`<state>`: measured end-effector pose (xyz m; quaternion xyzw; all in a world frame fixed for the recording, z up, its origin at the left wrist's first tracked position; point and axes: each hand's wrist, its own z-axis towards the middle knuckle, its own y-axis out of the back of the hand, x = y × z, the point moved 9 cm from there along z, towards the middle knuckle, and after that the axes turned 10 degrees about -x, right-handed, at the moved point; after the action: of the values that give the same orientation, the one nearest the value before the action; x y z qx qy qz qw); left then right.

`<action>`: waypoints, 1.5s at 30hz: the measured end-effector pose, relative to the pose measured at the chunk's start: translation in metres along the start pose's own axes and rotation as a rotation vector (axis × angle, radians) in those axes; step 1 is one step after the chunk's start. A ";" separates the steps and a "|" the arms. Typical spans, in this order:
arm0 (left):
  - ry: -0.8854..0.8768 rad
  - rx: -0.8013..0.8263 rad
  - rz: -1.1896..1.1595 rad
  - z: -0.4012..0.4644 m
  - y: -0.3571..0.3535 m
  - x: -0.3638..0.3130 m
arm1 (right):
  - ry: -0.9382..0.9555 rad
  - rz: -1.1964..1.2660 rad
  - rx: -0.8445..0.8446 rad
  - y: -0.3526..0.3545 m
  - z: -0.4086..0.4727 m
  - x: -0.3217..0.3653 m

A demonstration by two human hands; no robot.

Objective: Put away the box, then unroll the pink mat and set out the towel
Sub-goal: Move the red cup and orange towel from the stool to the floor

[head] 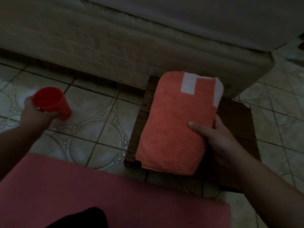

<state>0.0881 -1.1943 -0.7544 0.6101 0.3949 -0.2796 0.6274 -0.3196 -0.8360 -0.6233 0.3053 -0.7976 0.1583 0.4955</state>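
A folded orange towel with white patches at its far end lies on a low dark wooden stool. My right hand grips the towel's near right edge, thumb on top and fingers underneath. My left hand holds a red plastic cup just above the tiled floor at the left. The pink mat lies flat across the bottom of the view. No box is in view.
A bed with a pale mattress runs across the back, its corner just behind the stool. Patterned floor tiles lie between the mat and the bed. Something dark sits at the bottom edge on the mat.
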 end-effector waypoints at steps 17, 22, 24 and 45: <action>0.028 0.770 -0.277 -0.219 -0.151 -0.251 | -0.116 0.036 -0.169 0.005 0.042 0.039; 0.213 0.893 -0.367 -0.241 -0.181 -0.254 | -0.207 0.079 -0.130 0.001 0.059 0.033; 0.212 0.882 -0.386 -0.242 -0.185 -0.254 | -0.230 0.031 -0.104 -0.001 0.063 0.029; -0.191 1.060 -0.152 -0.221 -0.227 -0.301 | -0.047 0.070 -0.122 0.005 0.083 0.045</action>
<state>-0.2947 -1.0386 -0.6136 0.7846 0.1840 -0.5391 0.2447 -0.3946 -0.8931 -0.6215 0.2502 -0.8274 0.1196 0.4885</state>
